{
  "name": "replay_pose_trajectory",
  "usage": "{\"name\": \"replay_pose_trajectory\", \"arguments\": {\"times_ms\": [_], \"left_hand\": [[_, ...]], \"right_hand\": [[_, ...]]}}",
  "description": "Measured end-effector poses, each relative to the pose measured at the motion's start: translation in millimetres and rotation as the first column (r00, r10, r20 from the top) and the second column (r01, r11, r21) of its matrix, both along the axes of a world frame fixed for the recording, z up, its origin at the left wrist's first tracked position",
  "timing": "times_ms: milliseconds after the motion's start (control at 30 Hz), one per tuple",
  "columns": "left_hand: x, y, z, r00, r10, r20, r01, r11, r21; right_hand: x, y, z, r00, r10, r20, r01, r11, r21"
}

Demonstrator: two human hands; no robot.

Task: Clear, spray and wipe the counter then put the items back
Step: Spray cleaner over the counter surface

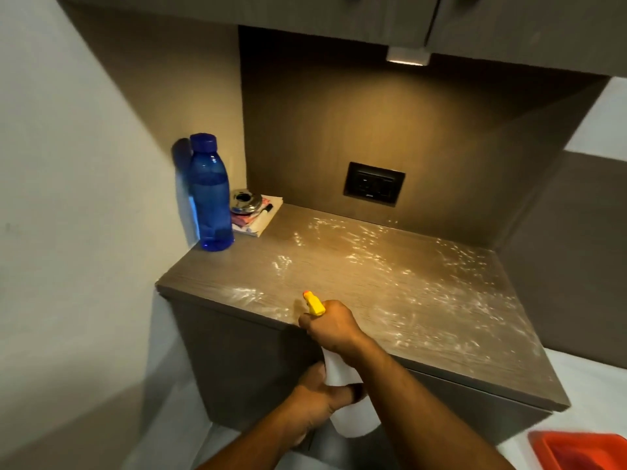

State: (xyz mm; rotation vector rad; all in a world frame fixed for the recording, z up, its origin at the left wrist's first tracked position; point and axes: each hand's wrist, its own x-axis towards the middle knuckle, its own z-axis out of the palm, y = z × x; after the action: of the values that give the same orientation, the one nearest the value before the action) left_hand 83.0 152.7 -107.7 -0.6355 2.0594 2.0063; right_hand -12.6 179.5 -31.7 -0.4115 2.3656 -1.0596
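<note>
A wood-grain counter (356, 266) glistens with wet spray droplets over its middle and right. At its front edge a white spray bottle (351, 418) with a yellow nozzle (314, 303) points left and away. My right hand (334, 329) grips the trigger head. My left hand (319, 398) holds the bottle's white body from the left. At the counter's far left corner stand a blue water bottle (210, 195), a shiny metal ashtray (246, 201) and, under the ashtray, a folded cloth or booklet (259, 218).
A black wall socket (374, 183) sits in the back panel. Cabinets with a small lit lamp (407, 57) hang above the counter. A white wall closes the left side. A red tray (583, 451) lies on a white surface at bottom right.
</note>
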Motion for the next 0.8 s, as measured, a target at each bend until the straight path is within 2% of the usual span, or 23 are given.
{"name": "replay_pose_trajectory", "arguments": {"times_ms": [133,233,367,500,633,800], "left_hand": [[5,-30,5,0.996,0.084,-0.033,-0.084,0.996,0.000],[1,-48,17,0.994,0.082,-0.078,-0.082,0.997,0.009],[-15,-51,42,0.982,0.092,-0.164,-0.076,0.991,0.106],[-43,-20,63,0.981,0.117,-0.152,-0.099,0.988,0.121],[-75,4,74,0.977,0.150,-0.150,-0.149,0.989,0.021],[-105,21,75,0.981,0.074,-0.180,-0.075,0.997,-0.002]], "right_hand": [[8,-34,9,1.000,-0.022,-0.002,0.021,0.998,-0.065],[2,-48,25,0.994,-0.109,-0.006,0.108,0.989,-0.104],[-34,-31,51,0.953,-0.300,0.038,0.302,0.933,-0.196],[-70,-8,68,0.925,-0.376,0.057,0.380,0.902,-0.204],[-97,8,73,0.888,-0.460,-0.007,0.453,0.877,-0.163],[-130,37,74,0.868,-0.481,0.120,0.496,0.836,-0.234]]}}
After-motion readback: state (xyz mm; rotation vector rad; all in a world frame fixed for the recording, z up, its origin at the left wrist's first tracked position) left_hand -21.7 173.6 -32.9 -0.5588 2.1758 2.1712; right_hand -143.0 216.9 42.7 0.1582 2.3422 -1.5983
